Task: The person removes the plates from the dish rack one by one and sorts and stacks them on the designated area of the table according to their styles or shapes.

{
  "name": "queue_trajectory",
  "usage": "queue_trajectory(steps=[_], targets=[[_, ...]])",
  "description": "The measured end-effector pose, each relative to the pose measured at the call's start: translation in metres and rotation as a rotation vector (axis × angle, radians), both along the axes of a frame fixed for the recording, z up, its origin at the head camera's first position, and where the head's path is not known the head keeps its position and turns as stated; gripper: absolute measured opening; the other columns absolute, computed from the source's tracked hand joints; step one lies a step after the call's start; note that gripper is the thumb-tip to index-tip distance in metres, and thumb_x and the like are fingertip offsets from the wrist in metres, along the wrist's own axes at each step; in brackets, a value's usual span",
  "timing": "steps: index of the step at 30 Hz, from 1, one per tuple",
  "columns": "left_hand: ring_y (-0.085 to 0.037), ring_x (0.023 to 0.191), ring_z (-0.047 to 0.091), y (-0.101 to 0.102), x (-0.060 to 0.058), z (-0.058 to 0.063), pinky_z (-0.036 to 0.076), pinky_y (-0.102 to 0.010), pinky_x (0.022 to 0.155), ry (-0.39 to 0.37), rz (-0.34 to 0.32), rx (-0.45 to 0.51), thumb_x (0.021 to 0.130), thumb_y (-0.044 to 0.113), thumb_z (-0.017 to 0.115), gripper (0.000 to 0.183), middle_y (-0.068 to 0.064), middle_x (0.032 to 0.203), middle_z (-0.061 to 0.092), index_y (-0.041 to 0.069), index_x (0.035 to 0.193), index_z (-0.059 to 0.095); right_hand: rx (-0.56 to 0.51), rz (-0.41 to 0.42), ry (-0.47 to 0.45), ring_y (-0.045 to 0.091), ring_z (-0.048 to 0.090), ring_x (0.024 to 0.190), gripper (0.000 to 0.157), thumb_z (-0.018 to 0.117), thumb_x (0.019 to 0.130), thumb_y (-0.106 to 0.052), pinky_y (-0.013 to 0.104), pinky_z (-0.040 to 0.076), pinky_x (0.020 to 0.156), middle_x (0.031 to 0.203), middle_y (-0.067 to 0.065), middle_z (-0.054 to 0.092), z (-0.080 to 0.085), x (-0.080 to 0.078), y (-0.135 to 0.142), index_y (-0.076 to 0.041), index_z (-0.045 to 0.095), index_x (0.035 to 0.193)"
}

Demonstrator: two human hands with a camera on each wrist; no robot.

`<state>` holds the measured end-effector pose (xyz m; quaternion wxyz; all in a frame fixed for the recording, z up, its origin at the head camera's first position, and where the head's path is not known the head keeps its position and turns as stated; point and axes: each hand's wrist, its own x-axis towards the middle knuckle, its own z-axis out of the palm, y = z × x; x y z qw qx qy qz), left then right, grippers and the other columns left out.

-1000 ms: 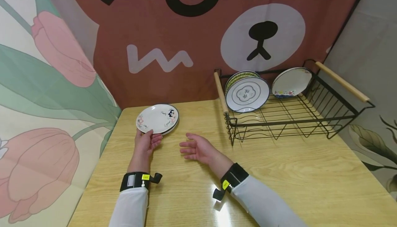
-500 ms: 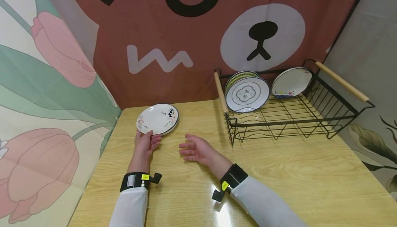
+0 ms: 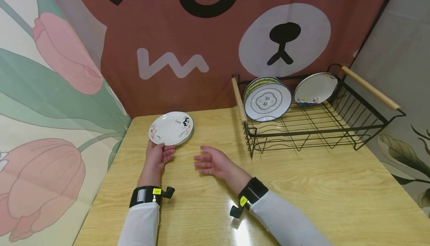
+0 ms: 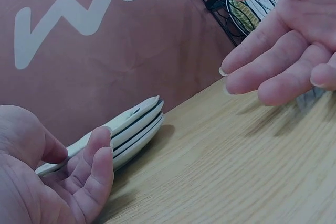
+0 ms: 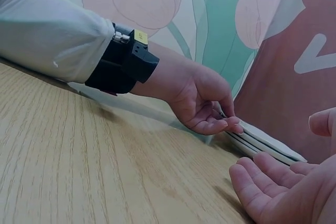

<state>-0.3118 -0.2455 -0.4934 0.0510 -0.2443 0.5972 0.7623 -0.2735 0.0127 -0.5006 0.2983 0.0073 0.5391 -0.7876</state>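
Observation:
A small stack of white plates lies at the table's back left. The top plate [image 3: 171, 128] bears pink flowers, lettering and a dark figure. My left hand [image 3: 157, 155] pinches its near edge, thumb above and fingers beneath, as the left wrist view shows. In that view the plates' edges [image 4: 139, 129] lie close one over another, with dark rims. My right hand [image 3: 215, 162] is held right of the stack, fingers loosely extended, touching nothing.
A black wire dish rack [image 3: 302, 132] with wooden handles stands at the back right. A blue-patterned plate [image 3: 268, 102], green-rimmed plates [image 3: 255, 84] behind it and a flowered white dish [image 3: 315, 89] lean in it. A bear-print cloth [image 3: 174, 22] hangs behind the table.
The top plate has shifted slightly right, more nearly in line with the plates under it, with my left hand still at its edge. My right hand has barely moved.

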Motion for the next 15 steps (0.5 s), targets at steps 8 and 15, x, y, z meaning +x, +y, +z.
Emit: queue_trajectory(steps=[8,15], targets=[[-0.011,0.055,0.064,-0.004,0.002,0.014,0.058,-0.026,0.057,0.038,0.132,0.015,0.110,0.028,0.043,0.077,0.002,0.073,0.070,0.036,0.165,-0.010,0.007,0.018,0.027,0.040,0.066,0.123,0.063,0.047,0.106,-0.033,0.044,0.061,0.092,0.148,0.027,0.055,0.007,0.003,-0.001,-0.012,0.029,0.162],[-0.011,0.059,0.067,0.003,0.010,0.043,0.057,-0.024,0.057,0.175,0.164,0.000,0.109,0.031,0.044,0.064,0.001,0.089,0.068,0.031,0.166,0.014,0.012,-0.003,0.146,0.032,0.070,0.116,0.052,0.050,0.104,-0.027,0.042,0.061,0.090,0.145,0.022,0.060,0.047,0.016,0.002,-0.019,0.043,0.155]])
